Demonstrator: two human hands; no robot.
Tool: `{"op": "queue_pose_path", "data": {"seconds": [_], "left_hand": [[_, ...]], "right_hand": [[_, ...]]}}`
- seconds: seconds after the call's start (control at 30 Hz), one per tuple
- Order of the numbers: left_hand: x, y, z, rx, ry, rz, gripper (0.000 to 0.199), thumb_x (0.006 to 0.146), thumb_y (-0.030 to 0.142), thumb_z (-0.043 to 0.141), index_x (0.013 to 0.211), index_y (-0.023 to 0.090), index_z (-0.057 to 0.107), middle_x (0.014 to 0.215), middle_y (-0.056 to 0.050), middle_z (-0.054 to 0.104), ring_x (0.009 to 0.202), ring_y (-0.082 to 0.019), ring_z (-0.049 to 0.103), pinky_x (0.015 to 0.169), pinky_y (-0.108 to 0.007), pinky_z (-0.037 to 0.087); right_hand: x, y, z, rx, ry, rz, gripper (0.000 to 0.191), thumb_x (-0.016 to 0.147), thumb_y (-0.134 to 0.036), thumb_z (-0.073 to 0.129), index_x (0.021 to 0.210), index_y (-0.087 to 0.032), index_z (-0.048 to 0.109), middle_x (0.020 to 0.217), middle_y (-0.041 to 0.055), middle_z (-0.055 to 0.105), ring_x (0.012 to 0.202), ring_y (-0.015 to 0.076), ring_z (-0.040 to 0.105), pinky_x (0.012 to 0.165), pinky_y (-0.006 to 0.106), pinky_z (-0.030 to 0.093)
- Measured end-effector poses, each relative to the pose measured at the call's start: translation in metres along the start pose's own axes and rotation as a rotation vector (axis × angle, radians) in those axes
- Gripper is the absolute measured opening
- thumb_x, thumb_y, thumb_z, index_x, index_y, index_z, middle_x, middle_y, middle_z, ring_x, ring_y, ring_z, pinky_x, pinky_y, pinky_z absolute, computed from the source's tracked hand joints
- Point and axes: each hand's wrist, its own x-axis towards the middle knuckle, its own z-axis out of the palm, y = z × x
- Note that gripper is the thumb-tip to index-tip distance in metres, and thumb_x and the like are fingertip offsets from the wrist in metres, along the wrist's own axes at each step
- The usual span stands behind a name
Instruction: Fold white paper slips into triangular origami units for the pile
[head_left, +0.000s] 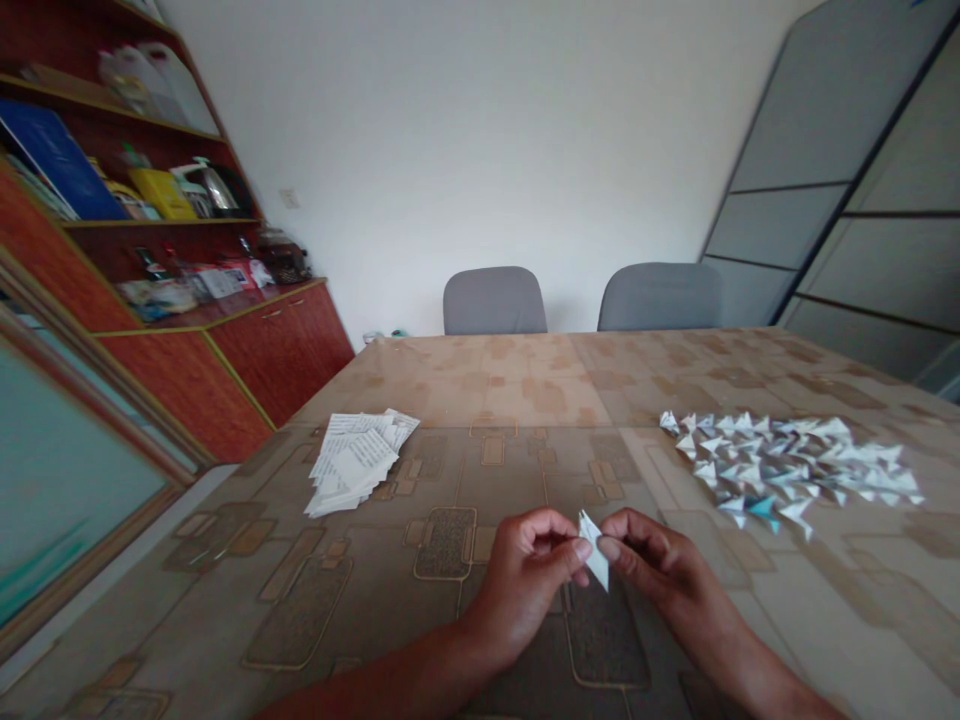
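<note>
- Soft, moderate indoor light, its source out of view.
- Pale sheen on the table [517, 385] beyond the left grip [525, 560] and right grip [664, 565]; duller tone around both.
- Shelves [150, 222] far left of them blur and lean; panels [795, 225] far right slant, stretched.

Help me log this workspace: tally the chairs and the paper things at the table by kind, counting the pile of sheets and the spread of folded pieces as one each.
Gray chairs: 2
Pile of printed sheets: 1
Spread of folded pieces: 1
Folded paper held by left hand and right hand: 1
Total: 5
</note>
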Motion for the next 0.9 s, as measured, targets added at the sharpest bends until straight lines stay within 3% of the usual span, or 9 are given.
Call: {"op": "queue_pose_path", "data": {"seconds": [0.1,0.23,0.47,0.63,0.73,0.9], "left_hand": [[0.001,-0.005,-0.001,-0.031,-0.017,-0.032,0.033,0.071,0.044,0.075,0.07,0.014,0.062,0.062,0.0,0.061,0.056,-0.012,0.059,0.058,-0.023,0.043],[0.001,-0.007,-0.002,0.009,-0.024,0.029,0.031,0.073,0.043,0.074,0.077,0.013,0.066,0.069,-0.002,0.063,0.061,-0.013,0.059,0.061,-0.024,0.044],[0.002,0.0,-0.002,-0.02,0.043,0.01,0.026,0.07,0.035,0.075,0.068,0.013,0.063,0.058,0.001,0.059,0.056,-0.011,0.053,0.058,-0.023,0.041],[0.004,0.0,0.0,-0.114,0.113,0.029,0.031,0.069,0.038,0.078,0.068,0.014,0.059,0.056,0.003,0.056,0.054,-0.009,0.05,0.056,-0.021,0.039],[0.004,-0.001,0.001,-0.116,0.097,0.028,0.032,0.07,0.039,0.077,0.071,0.013,0.058,0.058,0.003,0.057,0.055,-0.008,0.05,0.056,-0.02,0.04],[0.002,-0.004,0.001,-0.075,0.129,0.045,0.035,0.069,0.039,0.078,0.077,0.016,0.053,0.071,0.002,0.06,0.057,-0.009,0.053,0.053,-0.02,0.043]], "right_hand": [[0.001,0.001,-0.001,-0.003,0.001,-0.013,0.036,0.086,-0.05,0.058,0.069,-0.019,0.056,0.062,-0.0017,0.054,0.059,0.014,0.051,0.055,0.024,0.041],[0.001,0.003,-0.002,-0.084,-0.01,-0.055,0.033,0.088,-0.045,0.057,0.067,-0.019,0.055,0.061,-0.0025,0.051,0.058,0.0137,0.049,0.054,0.024,0.04],[0.001,0.009,0.0,-0.07,-0.053,-0.033,0.033,0.089,-0.046,0.054,0.071,-0.019,0.054,0.063,-0.0026,0.05,0.059,0.0132,0.048,0.055,0.024,0.038],[0.002,0.012,0.002,-0.049,-0.063,-0.028,0.032,0.089,-0.049,0.054,0.08,-0.018,0.059,0.072,0.0021,0.061,0.068,0.0168,0.058,0.062,0.027,0.045],[0.001,0.011,0.004,-0.128,-0.024,-0.067,0.029,0.089,-0.044,0.054,0.08,-0.018,0.06,0.072,0.0034,0.064,0.068,0.0179,0.06,0.064,0.028,0.047],[-0.003,0.01,0.003,-0.384,0.15,-0.223,0.018,0.091,-0.029,0.052,0.077,-0.019,0.06,0.065,0.0002,0.059,0.06,0.016,0.057,0.057,0.025,0.045]]}}
